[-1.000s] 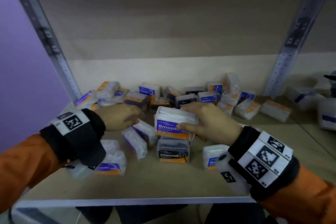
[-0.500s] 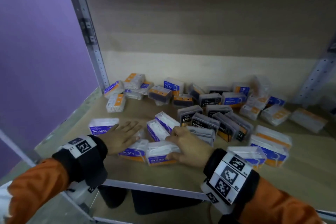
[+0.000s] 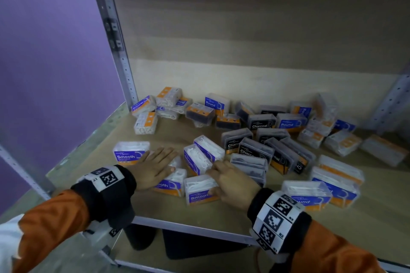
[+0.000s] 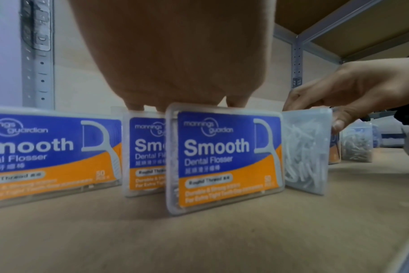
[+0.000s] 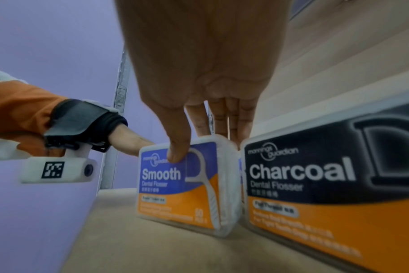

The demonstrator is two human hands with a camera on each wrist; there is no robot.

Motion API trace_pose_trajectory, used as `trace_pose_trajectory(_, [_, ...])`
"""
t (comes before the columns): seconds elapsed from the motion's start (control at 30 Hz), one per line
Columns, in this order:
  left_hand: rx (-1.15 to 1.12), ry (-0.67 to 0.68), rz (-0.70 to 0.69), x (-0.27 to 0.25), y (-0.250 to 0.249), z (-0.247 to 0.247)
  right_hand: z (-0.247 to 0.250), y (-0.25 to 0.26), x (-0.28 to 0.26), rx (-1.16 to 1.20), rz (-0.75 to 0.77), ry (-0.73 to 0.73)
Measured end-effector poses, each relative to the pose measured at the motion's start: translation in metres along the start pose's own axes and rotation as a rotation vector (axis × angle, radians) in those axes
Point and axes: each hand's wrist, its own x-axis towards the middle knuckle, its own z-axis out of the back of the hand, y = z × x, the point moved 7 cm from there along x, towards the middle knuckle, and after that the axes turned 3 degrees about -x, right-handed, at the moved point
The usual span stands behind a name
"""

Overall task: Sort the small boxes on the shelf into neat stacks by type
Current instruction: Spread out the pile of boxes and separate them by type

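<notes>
Both arms reach forward in orange sleeves with black wrist cuffs, the left hand (image 3: 153,167) lying palm-down with straight, spread fingers (image 3: 165,152), the right hand (image 3: 230,180) arched, its thumb and fingers (image 5: 222,118) pinching downward.

Probably a shop stockroom: slotted metal upright (image 3: 115,51), board shelf (image 3: 177,208), scattered retail flosser boxes (image 3: 261,121), purple wall (image 3: 48,51).

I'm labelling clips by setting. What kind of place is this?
Probably a stockroom or shop storage: a metal upright frames a wooden shelf scattered with retail floss boxes, beside a purple wall.
</notes>
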Motion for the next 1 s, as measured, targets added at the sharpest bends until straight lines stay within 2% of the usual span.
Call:
trace_pose_trajectory(0.3, [0.161, 0.038, -0.044, 0.006, -0.002, 0.019, 0.011, -0.01, -0.003, -0.015, 0.04, -0.002])
trace_pose_trajectory(0.43, [0.237, -0.05, -0.134, 0.018, -0.005, 0.055, 0.04, -0.036, -0.008, -0.055, 0.016, -0.071])
trace_pose_trajectory(0.57, [0.144, -0.213, -0.212, 0.037, -0.005, 0.102, 0.067, -0.077, -0.009, -0.142, -0.066, -0.091])
trace_pose_trajectory(0.7, [0.074, -0.297, -0.131, 0.063, 0.011, 0.135, 0.082, -0.124, 0.002, -0.208, -0.179, -0.06])
trace_pose_trajectory(0.8, [0.148, -0.335, -0.125, 0.086, 0.02, 0.151, 0.084, -0.157, 0.014, -0.236, -0.237, 0.002])
trace_pose_trajectory(1.0, [0.201, -0.375, -0.075, 0.125, 0.041, 0.172, 0.08, -0.204, 0.047, -0.316, -0.271, 0.064])
